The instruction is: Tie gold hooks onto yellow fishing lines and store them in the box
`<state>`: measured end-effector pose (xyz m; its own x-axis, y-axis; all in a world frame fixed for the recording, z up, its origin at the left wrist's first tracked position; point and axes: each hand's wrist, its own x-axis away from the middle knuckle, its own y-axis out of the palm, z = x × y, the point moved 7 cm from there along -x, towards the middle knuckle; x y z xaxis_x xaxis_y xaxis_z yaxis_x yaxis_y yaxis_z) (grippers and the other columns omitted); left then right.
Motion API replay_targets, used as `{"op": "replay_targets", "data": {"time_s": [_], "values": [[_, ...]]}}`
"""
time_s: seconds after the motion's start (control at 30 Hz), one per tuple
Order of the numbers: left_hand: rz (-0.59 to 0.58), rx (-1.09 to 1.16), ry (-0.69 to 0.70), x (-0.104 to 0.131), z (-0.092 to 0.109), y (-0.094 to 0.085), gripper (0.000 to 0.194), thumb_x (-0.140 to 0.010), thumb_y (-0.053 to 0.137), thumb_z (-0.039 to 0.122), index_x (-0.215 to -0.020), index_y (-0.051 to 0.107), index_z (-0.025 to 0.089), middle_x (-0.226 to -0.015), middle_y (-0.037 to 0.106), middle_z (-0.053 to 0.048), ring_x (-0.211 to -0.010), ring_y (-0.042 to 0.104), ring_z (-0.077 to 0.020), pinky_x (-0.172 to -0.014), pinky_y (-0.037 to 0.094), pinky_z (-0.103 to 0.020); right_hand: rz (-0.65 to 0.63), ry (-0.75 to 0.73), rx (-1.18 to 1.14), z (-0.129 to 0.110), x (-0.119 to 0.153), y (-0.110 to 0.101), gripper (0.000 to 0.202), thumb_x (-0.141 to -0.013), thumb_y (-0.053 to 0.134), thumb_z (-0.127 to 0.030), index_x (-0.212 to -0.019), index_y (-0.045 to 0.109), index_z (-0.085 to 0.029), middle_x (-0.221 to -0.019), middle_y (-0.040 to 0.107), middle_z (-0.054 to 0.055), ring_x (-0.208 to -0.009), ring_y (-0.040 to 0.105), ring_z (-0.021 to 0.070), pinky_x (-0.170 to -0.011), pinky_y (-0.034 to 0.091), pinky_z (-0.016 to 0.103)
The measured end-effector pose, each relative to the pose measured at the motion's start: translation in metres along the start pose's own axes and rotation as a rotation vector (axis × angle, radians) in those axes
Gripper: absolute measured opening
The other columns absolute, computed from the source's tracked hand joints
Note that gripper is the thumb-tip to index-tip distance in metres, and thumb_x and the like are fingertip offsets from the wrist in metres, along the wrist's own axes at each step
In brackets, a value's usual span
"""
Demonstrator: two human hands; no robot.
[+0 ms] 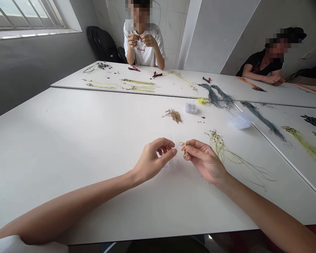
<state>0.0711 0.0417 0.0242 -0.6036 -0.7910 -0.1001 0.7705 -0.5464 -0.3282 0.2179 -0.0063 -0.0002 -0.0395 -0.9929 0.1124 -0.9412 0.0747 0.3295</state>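
My right hand point(206, 160) is closed, pinching a small looped yellow cord point(185, 151) between thumb and fingers. A thin dark curved end, like a hook, sticks out of it to the left. Facing it across a small gap is my left hand point(154, 158), its fingers curved and the thumb and index tips slightly apart, with nothing visible between them. Under and behind my left hand lies a clear plastic box point(170, 164), partly hidden by the fingers. Beside my right hand a loose bundle of pale yellow-green cords point(218, 144) with dark ends spreads over the white table point(94, 140).
Beyond my hands are a pile of small gold pieces point(174, 115), a clear compartment box point(191, 108), a yellow clump point(202, 101) and grey-blue strands point(216, 96). A clear lid-like piece point(241, 121) lies right. Two people work across the tables, near red-handled pliers point(134, 68).
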Motion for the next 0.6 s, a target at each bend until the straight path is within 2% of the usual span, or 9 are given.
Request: {"op": "replay_targets", "data": {"time_s": [0.1, 0.17, 0.3, 0.6], "values": [[-0.152, 0.114, -0.056, 0.004, -0.002, 0.016, 0.028, -0.091, 0.054, 0.042, -0.093, 0.068, 0.017, -0.091, 0.068, -0.006, -0.081, 0.059, -0.0170, -0.074, 0.046, -0.030, -0.002, 0.002, -0.010, 0.003, 0.001, 0.003, 0.011, -0.075, 0.074, -0.032, -0.076, 0.069, -0.022, -0.081, 0.060, 0.001, -0.065, 0.044, 0.0126, -0.072, 0.039, 0.032], [-0.201, 0.193, -0.074, 0.006, -0.003, 0.023, 0.030, -0.091, 0.054, 0.042, -0.096, 0.070, 0.017, -0.097, 0.070, -0.007, -0.087, 0.060, -0.0184, -0.078, 0.047, -0.032, -0.008, 0.005, -0.025, 0.006, 0.002, 0.004, 0.010, -0.076, 0.074, -0.031, -0.077, 0.069, -0.022, -0.078, 0.059, 0.001, -0.066, 0.043, 0.0126, -0.071, 0.039, 0.031], [-0.207, 0.277, -0.065, 0.008, -0.003, 0.028, 0.030, -0.090, 0.056, 0.041, -0.098, 0.071, 0.017, -0.102, 0.070, -0.008, -0.093, 0.062, -0.0202, -0.083, 0.048, -0.034, -0.017, 0.019, -0.047, 0.010, 0.002, 0.006, 0.010, -0.077, 0.073, -0.031, -0.076, 0.068, -0.022, -0.076, 0.058, 0.001, -0.068, 0.045, 0.0133, -0.070, 0.038, 0.031], [-0.230, 0.219, -0.060, 0.007, -0.004, 0.028, 0.027, -0.090, 0.057, 0.040, -0.091, 0.071, 0.017, -0.098, 0.070, -0.006, -0.086, 0.059, -0.0184, -0.079, 0.048, -0.033, -0.027, 0.032, -0.071, 0.013, 0.003, 0.010, 0.014, -0.077, 0.073, -0.033, -0.074, 0.066, -0.021, -0.078, 0.059, 0.002, -0.072, 0.048, 0.0152, -0.069, 0.038, 0.032]]}}
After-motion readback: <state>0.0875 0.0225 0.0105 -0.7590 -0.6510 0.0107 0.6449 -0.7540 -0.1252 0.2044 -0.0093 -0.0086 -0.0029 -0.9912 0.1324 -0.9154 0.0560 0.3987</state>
